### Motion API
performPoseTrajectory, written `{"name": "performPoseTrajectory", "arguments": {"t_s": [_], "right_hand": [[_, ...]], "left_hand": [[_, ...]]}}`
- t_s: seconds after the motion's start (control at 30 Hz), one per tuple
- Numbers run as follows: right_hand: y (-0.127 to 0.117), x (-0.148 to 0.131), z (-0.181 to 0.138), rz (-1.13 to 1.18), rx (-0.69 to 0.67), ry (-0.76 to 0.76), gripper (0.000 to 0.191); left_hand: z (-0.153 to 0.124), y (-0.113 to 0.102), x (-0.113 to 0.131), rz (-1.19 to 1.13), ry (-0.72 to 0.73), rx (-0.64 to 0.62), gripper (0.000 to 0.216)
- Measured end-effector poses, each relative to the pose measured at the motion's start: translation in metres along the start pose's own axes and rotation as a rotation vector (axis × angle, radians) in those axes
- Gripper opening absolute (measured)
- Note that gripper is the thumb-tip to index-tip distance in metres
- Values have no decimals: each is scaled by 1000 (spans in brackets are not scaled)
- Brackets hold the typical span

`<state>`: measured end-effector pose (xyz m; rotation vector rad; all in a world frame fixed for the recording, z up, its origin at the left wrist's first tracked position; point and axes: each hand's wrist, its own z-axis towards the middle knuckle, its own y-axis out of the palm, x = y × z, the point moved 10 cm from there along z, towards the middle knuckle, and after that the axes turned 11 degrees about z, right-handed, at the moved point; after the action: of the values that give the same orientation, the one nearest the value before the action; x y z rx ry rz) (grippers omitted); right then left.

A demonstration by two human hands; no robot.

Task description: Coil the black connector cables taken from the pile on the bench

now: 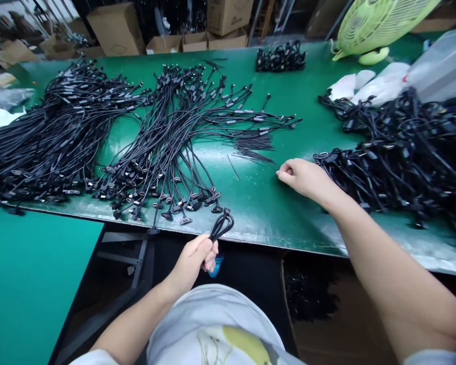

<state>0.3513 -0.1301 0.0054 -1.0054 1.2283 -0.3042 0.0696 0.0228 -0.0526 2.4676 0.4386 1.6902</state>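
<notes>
My left hand (197,256) is closed around a folded black cable (223,226), whose looped end sticks out above my fingers at the table's front edge. My right hand (294,175) is over the green table with thumb and fingers pinched together. Whatever may be between those fingertips is too small to make out. Just left of them lies a loose bundle of thin black ties (253,147), with one single tie (233,167) apart from it. Loose black cables with connectors (171,126) spread over the table beyond my left hand.
A larger heap of straight cables (61,121) covers the table's left side. Bundled cables (395,152) are piled at the right, below plastic bags (441,66) and a yellow-green fan (380,25). More bundles (281,57) lie at the far edge. Cardboard boxes (116,30) stand behind.
</notes>
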Motion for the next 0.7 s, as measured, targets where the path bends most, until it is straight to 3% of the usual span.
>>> {"name": "performPoseTrajectory", "arguments": {"t_s": [0.1, 0.23, 0.33, 0.43, 0.5, 0.63, 0.7], "right_hand": [[25, -18, -49, 223, -131, 10, 16], [81, -57, -129, 839, -427, 58, 27], [96, -70, -162, 969, -388, 58, 30], [96, -74, -176, 844, -278, -31, 21], [87, -84, -181, 681, -189, -179, 15], [58, -130, -202, 69, 129, -648, 14], [53, -156, -217, -173, 221, -915, 15]], "left_hand": [[6, 16, 5, -67, 19, -43, 41], [11, 47, 9, -85, 69, -187, 41], [11, 53, 7, -32, 98, -179, 47], [7, 51, 5, 77, 117, -137, 58], [5, 47, 8, 190, 155, -89, 54], [-1, 37, 26, 562, 316, 76, 46], [-4, 37, 34, 712, 373, 101, 47]]}}
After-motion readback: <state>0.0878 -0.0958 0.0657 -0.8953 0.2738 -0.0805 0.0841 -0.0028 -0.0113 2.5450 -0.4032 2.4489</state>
